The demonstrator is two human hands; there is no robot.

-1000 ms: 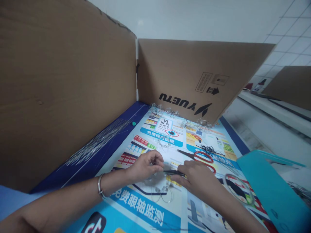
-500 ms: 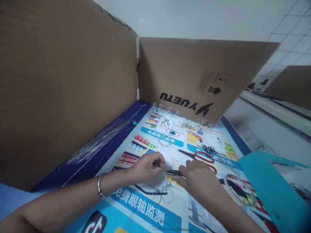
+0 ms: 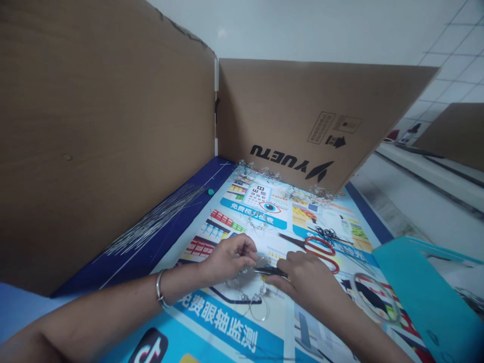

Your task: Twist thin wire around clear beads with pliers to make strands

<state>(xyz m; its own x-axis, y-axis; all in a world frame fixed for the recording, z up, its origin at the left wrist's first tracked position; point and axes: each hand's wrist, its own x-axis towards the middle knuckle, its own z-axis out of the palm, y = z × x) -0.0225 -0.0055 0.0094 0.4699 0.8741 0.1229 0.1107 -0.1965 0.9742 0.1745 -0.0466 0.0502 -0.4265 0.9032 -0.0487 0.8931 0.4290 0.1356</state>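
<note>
My right hand [image 3: 302, 275] is closed round a pair of dark pliers [image 3: 270, 271], whose narrow jaws point left. Just left of the tips, my left hand [image 3: 231, 257] pinches part of a thin wire piece with clear beads [image 3: 260, 292]. Loops of this wire hang below the fingers over the printed sheet. The exact spot between my left fingertips is hidden. Beyond my right hand lie scissors [image 3: 319, 246] with red handles, and behind them a small tangle of black wire [image 3: 327, 233].
Straight wires [image 3: 151, 222] lie along the left cardboard wall [image 3: 106, 126]. Beaded wire pieces [image 3: 260, 170] line the foot of the back cardboard panel [image 3: 321, 101]. A coil of clear wire [image 3: 374, 297] and a turquoise box [image 3: 434, 297] are at right. A green lump [image 3: 210, 192] sits far left.
The pliers' tips have shifted slightly left and down beside my left fingers. My left fingers have turned a little, and the beaded wire hangs slightly differently. The whole view has drifted slightly.
</note>
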